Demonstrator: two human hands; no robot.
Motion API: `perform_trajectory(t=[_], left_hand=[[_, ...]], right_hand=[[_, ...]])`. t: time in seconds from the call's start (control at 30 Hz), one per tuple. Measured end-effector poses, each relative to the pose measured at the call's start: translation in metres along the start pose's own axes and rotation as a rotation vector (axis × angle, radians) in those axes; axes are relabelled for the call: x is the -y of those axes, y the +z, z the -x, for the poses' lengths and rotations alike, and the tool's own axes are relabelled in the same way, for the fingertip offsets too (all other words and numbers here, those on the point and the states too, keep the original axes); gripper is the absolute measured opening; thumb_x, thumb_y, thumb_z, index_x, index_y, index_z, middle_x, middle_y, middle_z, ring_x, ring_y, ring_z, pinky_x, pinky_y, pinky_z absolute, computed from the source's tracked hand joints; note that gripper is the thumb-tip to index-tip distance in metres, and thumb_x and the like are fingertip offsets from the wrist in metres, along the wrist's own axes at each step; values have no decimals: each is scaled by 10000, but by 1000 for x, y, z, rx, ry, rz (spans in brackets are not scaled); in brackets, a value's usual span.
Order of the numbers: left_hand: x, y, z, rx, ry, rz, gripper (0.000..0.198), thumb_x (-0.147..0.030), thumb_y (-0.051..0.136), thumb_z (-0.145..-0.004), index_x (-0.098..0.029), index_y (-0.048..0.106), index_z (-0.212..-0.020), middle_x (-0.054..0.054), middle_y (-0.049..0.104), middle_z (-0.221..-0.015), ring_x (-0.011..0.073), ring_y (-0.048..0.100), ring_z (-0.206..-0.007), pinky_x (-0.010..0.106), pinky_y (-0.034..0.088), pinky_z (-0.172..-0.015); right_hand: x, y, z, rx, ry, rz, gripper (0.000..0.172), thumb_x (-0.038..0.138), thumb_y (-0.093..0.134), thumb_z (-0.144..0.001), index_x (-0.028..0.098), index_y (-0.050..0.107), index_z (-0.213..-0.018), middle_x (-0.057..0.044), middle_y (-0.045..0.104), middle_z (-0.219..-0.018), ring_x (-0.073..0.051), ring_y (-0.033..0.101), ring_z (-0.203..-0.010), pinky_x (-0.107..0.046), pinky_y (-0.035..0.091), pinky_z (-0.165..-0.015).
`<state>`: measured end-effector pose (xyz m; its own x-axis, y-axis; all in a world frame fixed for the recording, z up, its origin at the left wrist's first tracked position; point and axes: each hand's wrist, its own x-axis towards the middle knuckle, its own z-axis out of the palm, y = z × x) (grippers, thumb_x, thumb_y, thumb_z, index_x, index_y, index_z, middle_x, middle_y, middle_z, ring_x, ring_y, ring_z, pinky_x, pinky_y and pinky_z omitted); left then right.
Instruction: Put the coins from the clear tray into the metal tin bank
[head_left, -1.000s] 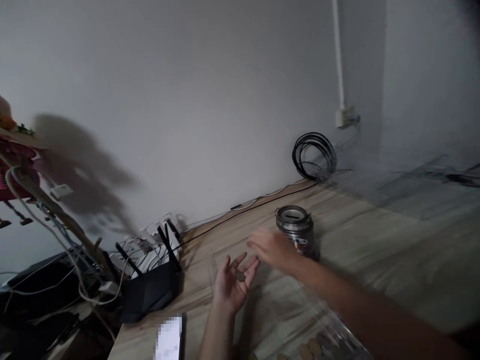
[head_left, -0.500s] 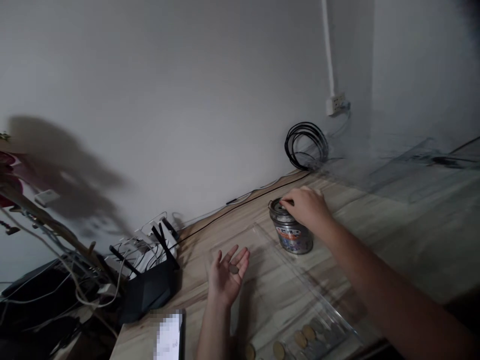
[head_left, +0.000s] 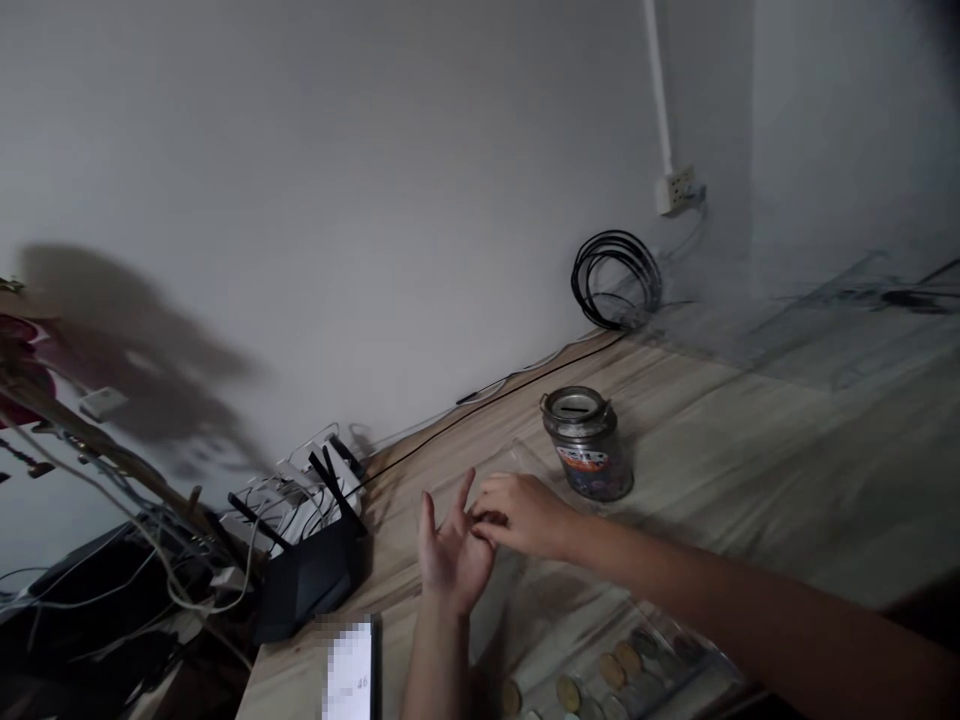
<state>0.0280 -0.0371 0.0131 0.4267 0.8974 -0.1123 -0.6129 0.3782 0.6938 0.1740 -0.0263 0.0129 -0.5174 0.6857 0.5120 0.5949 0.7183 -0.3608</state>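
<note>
My left hand (head_left: 454,560) is held palm up above the table, its fingers spread. Over its fingers my right hand (head_left: 517,515) reaches in from the right, thumb and fingertips pinched together and touching the left palm side. Whatever sits between those fingertips is hidden; no coin shows in the left palm. Just behind the right hand stands a coin bank tin (head_left: 589,455), upright, with a slot in its metal lid and a printed label. Several loose coins (head_left: 568,692) lie at the near edge, by a clear plastic sheet or tray (head_left: 675,625).
A phone (head_left: 352,670) with a lit screen lies left of my forearm. Behind it are a black router (head_left: 311,575) and a white power strip with tangled cables (head_left: 292,495). A black cable coil (head_left: 615,280) leans on the wall, below a socket (head_left: 679,190).
My right hand has come away from the tin's lid, moving left and down to my left hand. The coin seen in the left palm is now out of sight behind the right fingers.
</note>
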Motion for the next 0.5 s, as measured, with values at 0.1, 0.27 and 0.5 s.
perform_trajectory(t=[0.1, 0.27, 0.5], left_hand=[[1, 0, 0, -4, -16, -3, 637, -570, 389, -806, -151, 446, -1282, 91, 630, -833, 168, 582, -758, 265, 426, -713], [2, -3, -5, 47, 30, 46, 576, -544, 398, -812, -143, 511, -1210, 122, 621, -978, 210, 580, -933, 332, 432, -827], [-2, -20, -14, -119, 36, 38, 341, -389, 483, -787, -128, 616, -962, 143, 594, -1083, 213, 570, -997, 323, 461, -804]], right_hand=[[4, 1, 1, -16, 24, -28, 174, 345, 621, -720, 201, 677, -800, -24, 619, -786, -160, 536, -803, -249, 369, -648], [-3, -19, 2, -223, 80, -14, 155, 246, 514, -804, 204, 662, -818, -20, 645, -791, -143, 552, -791, -248, 389, -696], [-65, -111, 23, -465, 713, 370, 191, 308, 525, -771, 214, 690, -790, -76, 649, -816, -206, 560, -759, -300, 374, -618]])
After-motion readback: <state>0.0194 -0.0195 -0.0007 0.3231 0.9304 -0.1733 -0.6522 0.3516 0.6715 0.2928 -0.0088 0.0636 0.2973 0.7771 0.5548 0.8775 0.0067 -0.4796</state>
